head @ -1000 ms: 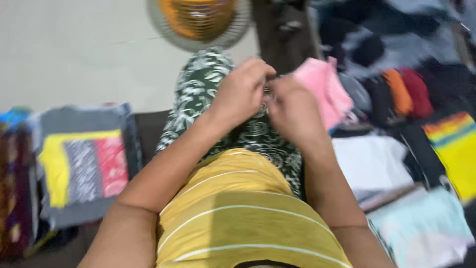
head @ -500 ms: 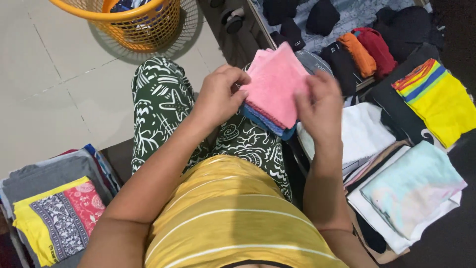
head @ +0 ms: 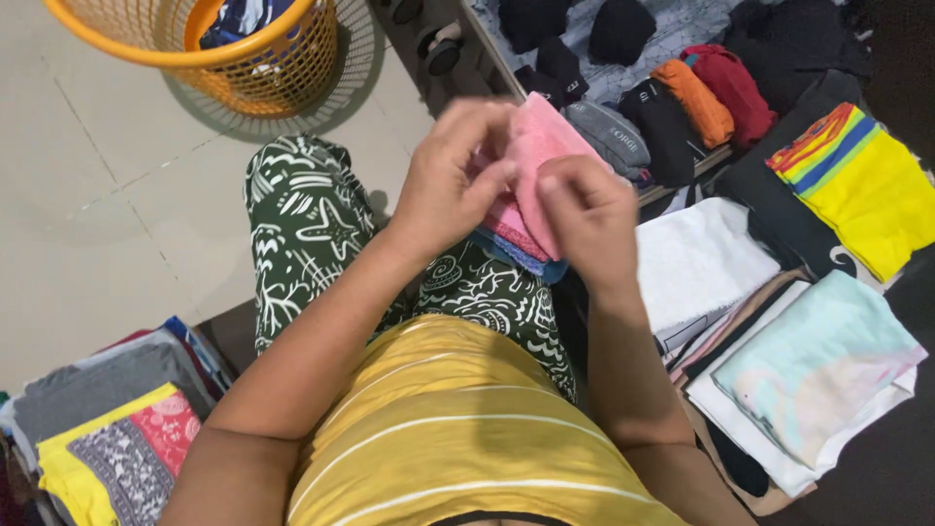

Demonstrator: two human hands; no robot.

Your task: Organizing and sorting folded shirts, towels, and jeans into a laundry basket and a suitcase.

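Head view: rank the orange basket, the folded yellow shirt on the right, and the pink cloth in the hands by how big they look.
1. Orange basket, though cut off at the frame's edge.
2. Yellow shirt, fairly close to the basket.
3. Pink cloth, smallest; both hands partly cover it, and it sits nearer the camera.

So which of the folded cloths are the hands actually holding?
The pink cloth, pinched between left hand and right hand; the yellow cloth and white cloth lie untouched at right.

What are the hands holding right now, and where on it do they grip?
Both hands hold a pink cloth folded up. The left hand pinches its left edge, the right hand its lower right edge, above a small stack of folded cloths on the lap.
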